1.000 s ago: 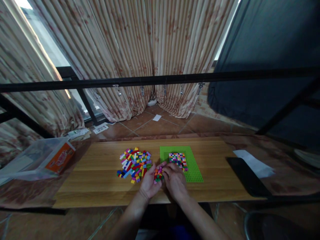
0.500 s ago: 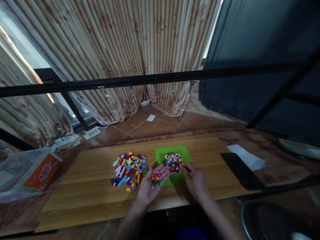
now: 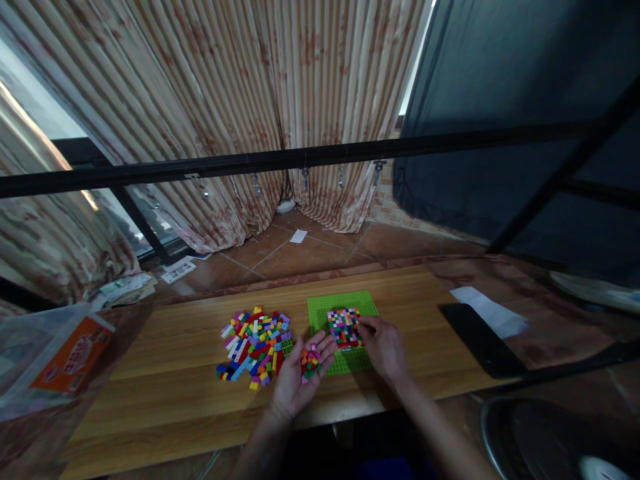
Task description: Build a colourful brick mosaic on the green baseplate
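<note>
My left hand [image 3: 298,380] lies palm up on the wooden table [image 3: 175,373], cupped around a small heap of coloured bricks [image 3: 310,363]. Just right of it lies a green baseplate [image 3: 320,313] with a patch of mixed-colour bricks [image 3: 344,328] built on it. My right hand [image 3: 385,348] rests on the baseplate's right side, its fingertips pinched together at the right edge of the built patch; what they hold is too small to make out. A loose pile of coloured bricks [image 3: 254,345] lies left of the baseplate.
A dark flat tablet [image 3: 475,339] and a white paper [image 3: 487,310] lie at the table's right. A clear plastic box with an orange label [image 3: 55,357] stands at the far left. A black bar [image 3: 320,157] crosses the view above the table. Curtains hang behind.
My right hand left the bricks in my left palm and moved right to the edge of the built patch on the baseplate. My left hand opened out, palm up. The view shifted slightly.
</note>
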The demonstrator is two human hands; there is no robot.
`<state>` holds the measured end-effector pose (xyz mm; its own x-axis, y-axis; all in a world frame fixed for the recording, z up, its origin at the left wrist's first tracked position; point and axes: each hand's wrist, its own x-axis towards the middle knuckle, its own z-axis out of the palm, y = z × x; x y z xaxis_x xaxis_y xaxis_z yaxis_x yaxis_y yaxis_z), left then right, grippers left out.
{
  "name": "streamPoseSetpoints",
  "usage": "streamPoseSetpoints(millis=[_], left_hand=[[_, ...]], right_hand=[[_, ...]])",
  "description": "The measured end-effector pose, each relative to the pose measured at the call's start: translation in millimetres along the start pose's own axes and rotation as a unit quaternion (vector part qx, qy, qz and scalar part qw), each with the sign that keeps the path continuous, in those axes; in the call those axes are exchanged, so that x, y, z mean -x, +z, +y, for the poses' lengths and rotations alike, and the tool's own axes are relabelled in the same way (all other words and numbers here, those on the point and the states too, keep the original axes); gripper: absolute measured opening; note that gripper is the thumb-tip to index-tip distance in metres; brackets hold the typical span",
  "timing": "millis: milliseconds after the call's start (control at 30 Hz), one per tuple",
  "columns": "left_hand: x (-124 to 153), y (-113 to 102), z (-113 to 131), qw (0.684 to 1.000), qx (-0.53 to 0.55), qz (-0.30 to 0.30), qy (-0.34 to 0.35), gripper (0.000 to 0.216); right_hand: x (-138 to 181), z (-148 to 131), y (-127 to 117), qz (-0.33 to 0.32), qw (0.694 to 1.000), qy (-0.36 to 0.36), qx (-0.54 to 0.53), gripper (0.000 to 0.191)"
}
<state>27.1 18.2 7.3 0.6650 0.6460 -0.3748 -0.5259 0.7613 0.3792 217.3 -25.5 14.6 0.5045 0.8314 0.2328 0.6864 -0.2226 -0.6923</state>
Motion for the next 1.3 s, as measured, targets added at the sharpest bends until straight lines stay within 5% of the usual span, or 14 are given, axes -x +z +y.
streamPoseSetpoints(millis=[400, 700, 1167, 1300], left_hand=[[0.1, -1.9, 0.0, 1.000, -0.011, 0.003, -0.007, 0.040], [1.2, -0.2, -0.8, 1.000, -0.011, 0.016, 0.000, 0.038], [3.3, -2.0, -3.7, 1.000, 0.007, -0.011, 0.002, 0.042], [3.1, -3.8, -4.2, 0.999, 0.005, -0.038, 0.000, 0.043]], right_hand=[[-0.6, 8.9, -2.7, 0.047, 0.994, 0.045, -0.091, 0.036], [-10.1, 17.0, 17.4, 0.028, 0.990, 0.053, -0.126, 0.046], [-2.0, 12.0, 18.6, 0.044, 0.999, -0.024, -0.022, 0.044], [5.3, -8.7, 13.0, 0.055, 0.990, -0.130, 0.001, 0.036]])
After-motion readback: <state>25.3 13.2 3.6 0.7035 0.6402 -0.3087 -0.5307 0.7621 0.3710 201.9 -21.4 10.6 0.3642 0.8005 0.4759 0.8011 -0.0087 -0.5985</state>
